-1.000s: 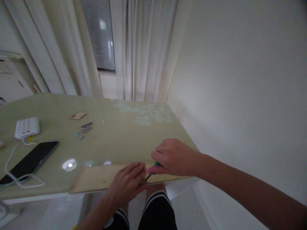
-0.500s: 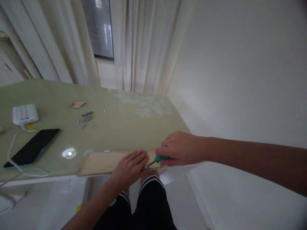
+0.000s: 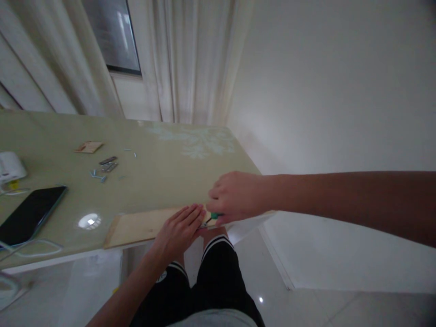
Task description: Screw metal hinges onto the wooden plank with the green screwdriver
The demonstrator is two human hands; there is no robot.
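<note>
At the left edge of the desk (image 3: 163,177) a white power bank (image 3: 9,165) shows only in part, cut off by the frame. Just nearer lies a dark phone (image 3: 30,212), face up, with a white cable (image 3: 32,247) looping beside it toward the near edge. Further in, toward the far edge, a small wooden piece (image 3: 89,146) lies flat. Close by it is a scatter of metal fittings and screws (image 3: 104,165), too small to tell apart.

Along the near edge, toward the near right corner, a wooden board (image 3: 134,225) lies flat on the desk. The left hand (image 3: 179,229) rests on the right part of the board, palm down and fingers stretched out, gripping nothing. Just beside its fingertips is the green-handled screwdriver (image 3: 215,216). The tip points down and left to the board, next to a small metal part that is too blurred to name. The right hand (image 3: 238,197) is clenched around the screwdriver's handle, hiding most of it, and hangs over the board's right end by the desk's near right corner.
</note>
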